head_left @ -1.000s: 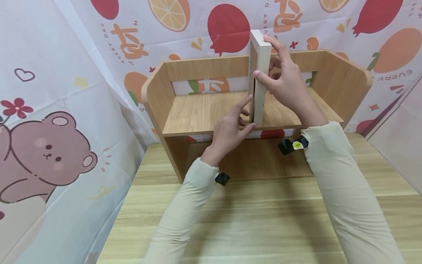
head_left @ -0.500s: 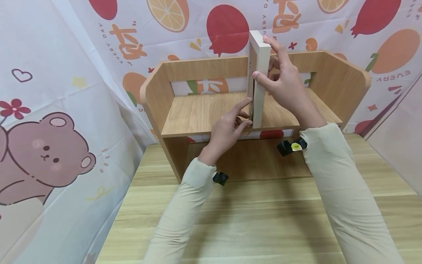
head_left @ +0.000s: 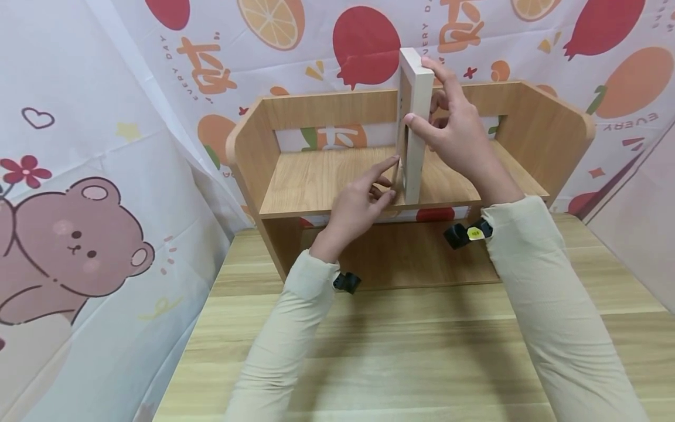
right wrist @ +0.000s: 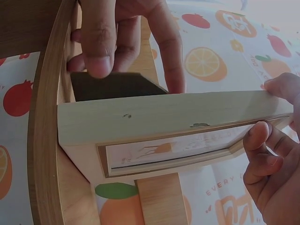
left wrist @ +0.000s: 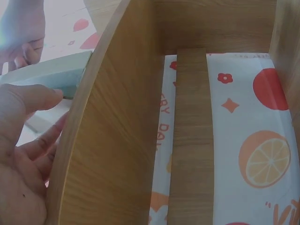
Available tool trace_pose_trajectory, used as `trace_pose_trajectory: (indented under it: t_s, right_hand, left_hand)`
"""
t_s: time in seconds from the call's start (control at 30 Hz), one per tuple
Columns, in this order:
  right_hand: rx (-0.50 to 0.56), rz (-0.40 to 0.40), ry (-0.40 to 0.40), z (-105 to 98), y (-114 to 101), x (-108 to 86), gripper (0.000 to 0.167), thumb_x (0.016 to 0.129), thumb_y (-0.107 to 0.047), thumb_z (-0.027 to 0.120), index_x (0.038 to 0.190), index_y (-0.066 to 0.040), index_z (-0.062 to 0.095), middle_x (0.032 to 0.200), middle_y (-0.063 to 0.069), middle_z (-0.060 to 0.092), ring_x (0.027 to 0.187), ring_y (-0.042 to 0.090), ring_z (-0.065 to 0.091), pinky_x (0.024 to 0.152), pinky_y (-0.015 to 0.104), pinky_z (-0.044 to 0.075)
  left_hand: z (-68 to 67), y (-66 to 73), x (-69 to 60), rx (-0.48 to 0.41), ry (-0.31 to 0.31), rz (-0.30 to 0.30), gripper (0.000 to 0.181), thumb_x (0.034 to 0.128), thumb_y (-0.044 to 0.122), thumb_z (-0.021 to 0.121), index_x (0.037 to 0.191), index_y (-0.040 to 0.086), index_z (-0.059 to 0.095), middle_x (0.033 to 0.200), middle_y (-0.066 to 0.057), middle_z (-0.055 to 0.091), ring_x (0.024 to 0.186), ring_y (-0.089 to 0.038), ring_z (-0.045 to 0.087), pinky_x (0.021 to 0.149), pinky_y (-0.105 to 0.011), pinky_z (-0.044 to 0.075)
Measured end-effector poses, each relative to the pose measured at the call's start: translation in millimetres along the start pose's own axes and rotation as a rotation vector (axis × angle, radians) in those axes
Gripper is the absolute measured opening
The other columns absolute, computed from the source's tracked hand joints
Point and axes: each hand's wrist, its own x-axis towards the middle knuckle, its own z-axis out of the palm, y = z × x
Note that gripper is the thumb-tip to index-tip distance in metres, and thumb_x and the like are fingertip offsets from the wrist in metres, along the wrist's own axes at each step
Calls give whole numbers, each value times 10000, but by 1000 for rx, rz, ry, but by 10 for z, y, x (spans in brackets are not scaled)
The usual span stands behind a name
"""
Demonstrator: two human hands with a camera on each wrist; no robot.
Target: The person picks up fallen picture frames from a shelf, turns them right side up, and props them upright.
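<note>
A pale wooden picture frame (head_left: 419,135) stands upright, edge-on, on the upper board of a small desktop shelf (head_left: 321,176). My right hand (head_left: 461,126) grips its upper part, thumb on the near edge and a finger over the top corner. The glazed face (right wrist: 173,147) shows in the right wrist view. Behind it a dark back stand (right wrist: 117,86) slants out toward my left hand (head_left: 355,205). The thumb and curled fingers of that hand are at the stand's outer edge, while its index finger reaches to the frame's back. Part of this hold is hidden.
The shelf has raised sides (head_left: 548,135) and a back rail (head_left: 332,111). Below is a lower board (head_left: 422,258). The unit stands on a wooden table (head_left: 395,351), with printed cloth (head_left: 364,47) behind and at the left.
My left hand has shifted left and slightly down, away from the frame's near edge. The stand has swung out from the back. My right hand and the frame stay almost in place.
</note>
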Motion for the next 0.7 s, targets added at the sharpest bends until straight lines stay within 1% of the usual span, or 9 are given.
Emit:
trace_pose_trajectory:
  t_s: [0.07,0.13,0.17,0.27,0.37,0.5,0.7]
  right_hand:
    - [-2,2,-7,7,-5,-1,717,914,-319,635,1486,-440,221,1094,79,575,738,189,600,593,206,501]
    - [-6,0,-19,13,-11,7,718,911,-326,638,1481,-455,221,1011,47,563,734,184,602,598,219,500]
    - [-9,-5,-25,17,-15,12,717,911,-329,639,1481,-458,223,957,39,546,742,183,598,613,226,496]
    - [-20,-13,-48,23,-29,35,718,907,-347,646,1476,-471,226,878,32,525,790,183,583,659,245,476]
    - [-30,-16,-73,31,-46,61,715,903,-364,652,1467,-491,230,829,60,498,785,202,552,673,273,441]
    - [-52,-22,-112,51,-68,91,718,902,-377,654,1461,-507,222,786,75,444,703,209,511,627,300,413]
    - [-74,-20,-136,103,-113,120,735,896,-368,667,1468,-501,226,759,61,437,702,197,519,626,286,428]
  left_hand:
    - [-32,-14,-13,13,-3,-15,554,920,115,634,1430,245,461,1036,-58,704,835,-164,700,728,-287,549]
    - [-65,-25,-27,23,-2,-27,558,917,111,626,1429,259,461,1028,-49,704,830,-158,699,708,-287,546]
    - [-80,-31,-33,29,1,-31,558,915,107,620,1427,265,463,1020,-43,704,826,-153,699,699,-286,545]
    - [-117,-51,-45,33,13,-44,562,903,93,611,1419,266,474,994,-35,708,812,-150,698,688,-289,542]
    - [-147,-71,-51,41,23,-57,564,890,87,611,1410,268,485,968,-23,712,800,-143,696,681,-297,535]
    - [-183,-98,-72,42,30,-66,567,880,77,615,1402,259,494,943,-32,716,785,-146,691,682,-303,533]
    - [-236,-131,-112,63,57,-57,559,868,65,616,1390,236,509,936,-58,720,785,-159,697,684,-316,541]
